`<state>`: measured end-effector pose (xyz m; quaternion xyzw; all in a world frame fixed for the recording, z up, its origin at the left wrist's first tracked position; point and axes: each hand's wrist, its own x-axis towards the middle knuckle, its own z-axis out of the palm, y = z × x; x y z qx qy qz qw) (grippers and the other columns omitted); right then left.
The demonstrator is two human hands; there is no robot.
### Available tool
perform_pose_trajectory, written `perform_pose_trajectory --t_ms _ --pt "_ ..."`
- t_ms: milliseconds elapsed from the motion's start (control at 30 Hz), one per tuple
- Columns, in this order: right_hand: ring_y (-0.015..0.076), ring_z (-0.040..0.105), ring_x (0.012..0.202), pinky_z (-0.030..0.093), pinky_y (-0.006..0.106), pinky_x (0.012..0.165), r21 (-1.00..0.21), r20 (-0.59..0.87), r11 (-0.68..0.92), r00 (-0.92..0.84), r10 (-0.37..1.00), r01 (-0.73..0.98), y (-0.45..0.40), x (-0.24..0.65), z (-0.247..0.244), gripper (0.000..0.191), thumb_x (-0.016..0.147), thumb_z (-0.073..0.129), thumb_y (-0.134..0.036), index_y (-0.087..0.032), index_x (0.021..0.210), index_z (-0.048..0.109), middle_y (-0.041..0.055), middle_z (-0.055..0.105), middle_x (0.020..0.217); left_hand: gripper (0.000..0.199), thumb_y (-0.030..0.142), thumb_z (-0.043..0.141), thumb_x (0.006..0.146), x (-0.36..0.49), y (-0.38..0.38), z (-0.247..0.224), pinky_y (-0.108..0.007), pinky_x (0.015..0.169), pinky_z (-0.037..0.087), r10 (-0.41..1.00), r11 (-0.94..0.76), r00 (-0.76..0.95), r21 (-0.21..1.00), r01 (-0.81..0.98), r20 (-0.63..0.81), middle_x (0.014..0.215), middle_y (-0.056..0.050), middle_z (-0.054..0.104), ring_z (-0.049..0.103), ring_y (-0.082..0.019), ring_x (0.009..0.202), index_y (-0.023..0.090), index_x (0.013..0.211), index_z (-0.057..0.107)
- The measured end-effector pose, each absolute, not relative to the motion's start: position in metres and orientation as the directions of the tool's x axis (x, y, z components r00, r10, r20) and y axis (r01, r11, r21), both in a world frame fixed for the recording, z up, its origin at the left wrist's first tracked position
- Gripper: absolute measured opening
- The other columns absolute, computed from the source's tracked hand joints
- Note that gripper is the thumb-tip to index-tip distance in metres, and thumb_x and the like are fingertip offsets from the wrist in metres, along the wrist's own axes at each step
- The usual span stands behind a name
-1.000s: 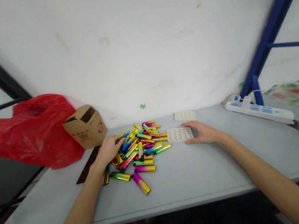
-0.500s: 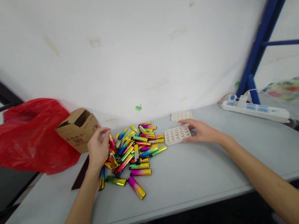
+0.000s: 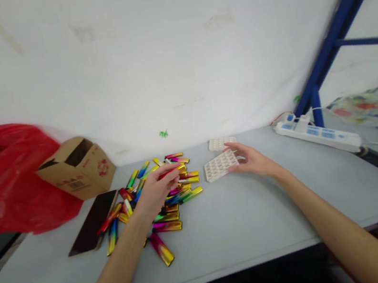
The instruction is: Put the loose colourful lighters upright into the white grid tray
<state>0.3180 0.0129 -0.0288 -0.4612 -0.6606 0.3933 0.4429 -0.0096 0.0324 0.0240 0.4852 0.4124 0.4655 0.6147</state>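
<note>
Over a heap of shiny multicoloured lighters (image 3: 167,226), my left hand (image 3: 158,187) pinches a red and gold lighter (image 3: 172,171). My right hand (image 3: 250,160) grips the right end of a white tray with rows of holes (image 3: 217,166), thumb at the near side and fingers at the far side. The tray tilts slightly on the table, just right of the heap. Another white tray with holes (image 3: 221,143) lies behind it, near the wall.
An open cardboard box (image 3: 80,172) and a red plastic bag (image 3: 18,184) stand at the left. A dark flat phone-like object (image 3: 94,223) lies left of the heap. A white power strip (image 3: 318,135) with cables lies at the right, by a blue metal frame (image 3: 324,41).
My left hand has lifted away from the heap's left part and moved right with a lighter, toward the tray. The held tray has turned and tilted a little. The camera view has shifted.
</note>
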Motion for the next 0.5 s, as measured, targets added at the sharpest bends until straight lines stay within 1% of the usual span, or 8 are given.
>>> perform_pose_trajectory --t_ms 100,167,233,333,400,500 --pt "0.0265 0.065 0.109 0.058 0.047 0.096 -0.9 0.21 0.283 -0.24 0.948 0.33 0.009 0.324 -0.023 0.09 0.068 0.089 -0.043 -0.028 0.147 0.048 0.0117 0.06 0.137 0.044 0.029 0.09 0.067 -0.009 0.02 0.019 -0.019 0.052 0.039 0.956 0.094 0.29 0.986 -0.137 -0.051 0.066 0.001 0.061 0.048 -0.006 0.056 0.012 0.106 0.078" --pt "0.0264 0.066 0.108 0.056 0.048 0.099 -0.865 0.243 0.332 -0.265 0.933 0.375 0.006 0.325 -0.019 0.089 0.069 0.089 -0.044 -0.028 0.147 0.048 0.0108 0.061 0.136 0.047 0.025 0.091 0.066 -0.012 0.013 0.018 -0.019 0.051 0.037 0.955 0.093 0.294 0.986 -0.14 -0.049 0.069 0.001 0.063 0.049 -0.006 0.057 0.016 0.11 0.076" --pt "0.0281 0.065 0.113 0.052 0.05 0.105 -0.816 0.286 0.385 -0.278 0.917 0.431 0.003 0.325 -0.016 0.09 0.069 0.089 -0.046 -0.028 0.148 0.048 0.0098 0.062 0.135 0.046 0.021 0.092 0.063 -0.013 0.008 0.015 -0.019 0.053 0.038 0.96 0.095 0.278 0.981 -0.168 -0.045 0.077 0.0 0.068 0.054 -0.008 0.061 0.019 0.106 0.075" --pt "0.0304 0.061 0.122 0.044 0.052 0.113 -0.741 0.322 0.438 -0.303 0.897 0.51 0.001 0.323 -0.013 0.09 0.07 0.088 -0.047 -0.026 0.148 0.049 0.0096 0.066 0.133 0.034 0.021 0.092 0.063 -0.011 0.006 0.01 -0.019 0.055 0.039 0.959 0.099 0.28 0.972 -0.211 -0.037 0.082 -0.002 0.069 0.056 -0.009 0.067 0.016 0.091 0.075" --pt "0.0308 0.061 0.125 0.043 0.051 0.115 -0.711 0.319 0.453 -0.327 0.889 0.538 0.001 0.321 -0.013 0.088 0.071 0.088 -0.048 -0.025 0.147 0.05 0.0099 0.066 0.133 0.027 0.026 0.09 0.068 -0.008 0.007 0.006 -0.02 0.055 0.04 0.955 0.111 0.295 0.966 -0.235 -0.038 0.083 -0.004 0.068 0.056 -0.01 0.069 0.014 0.086 0.075" --pt "0.0319 0.061 0.127 0.043 0.05 0.115 -0.69 0.295 0.454 -0.354 0.888 0.564 0.002 0.318 -0.016 0.085 0.071 0.088 -0.047 -0.024 0.145 0.053 0.0099 0.066 0.135 0.026 0.035 0.084 0.077 -0.004 0.006 0.005 -0.022 0.059 0.044 0.948 0.103 0.318 0.961 -0.255 -0.017 0.085 -0.005 0.068 0.057 -0.012 0.073 0.013 0.084 0.073"
